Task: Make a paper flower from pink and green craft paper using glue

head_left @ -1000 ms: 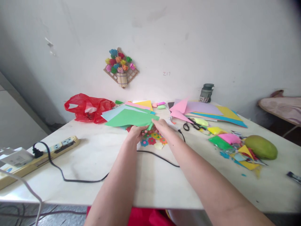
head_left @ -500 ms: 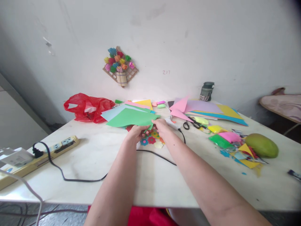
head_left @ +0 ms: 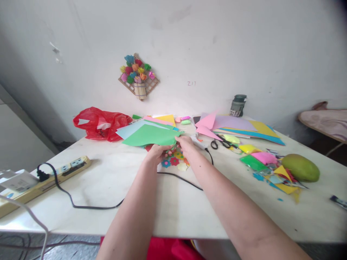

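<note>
A green sheet of paper lies over other coloured sheets near the middle of the table. My left hand is closed on its near edge, with the fingers curled beneath. At the sheet's right corner, my right hand pinches the paper; most of its fingers are hidden. Just below both hands lie several small paper flowers, red, blue and yellow, and a pale cream one. To the right of my right hand rest black-handled scissors and a white tool with a black cord.
A red plastic bag and a power strip are on the left. The black cord crosses the table under my arms. On the right are coloured sheets, clay packets, paper scraps and a green mango-like fruit.
The right corner of the green sheet has bent in toward my right hand and reaches less far right. Both hands stay in nearly the same place.
</note>
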`<control>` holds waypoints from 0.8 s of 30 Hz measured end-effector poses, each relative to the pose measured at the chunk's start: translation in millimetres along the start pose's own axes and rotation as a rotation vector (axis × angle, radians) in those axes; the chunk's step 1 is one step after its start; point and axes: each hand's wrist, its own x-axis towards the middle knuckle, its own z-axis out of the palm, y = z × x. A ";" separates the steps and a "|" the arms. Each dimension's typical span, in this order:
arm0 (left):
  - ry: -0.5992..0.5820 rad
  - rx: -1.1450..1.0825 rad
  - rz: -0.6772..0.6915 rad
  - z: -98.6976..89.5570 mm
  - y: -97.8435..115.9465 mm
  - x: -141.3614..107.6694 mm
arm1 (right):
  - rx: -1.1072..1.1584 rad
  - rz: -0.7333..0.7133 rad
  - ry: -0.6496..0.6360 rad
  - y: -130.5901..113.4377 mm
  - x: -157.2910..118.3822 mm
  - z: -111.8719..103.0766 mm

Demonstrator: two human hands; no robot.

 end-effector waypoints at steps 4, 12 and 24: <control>-0.053 0.073 0.023 -0.4 0.7 -1.7 | 0.026 0.005 0.008 2.3 4.5 0.3; -0.061 -0.028 -0.030 2.9 2.6 -3.9 | 0.037 -0.001 -0.044 1.6 6.5 -1.7; -0.017 -0.032 -0.034 6.2 4.4 -7.1 | -0.005 -0.051 0.003 0.2 4.4 -3.1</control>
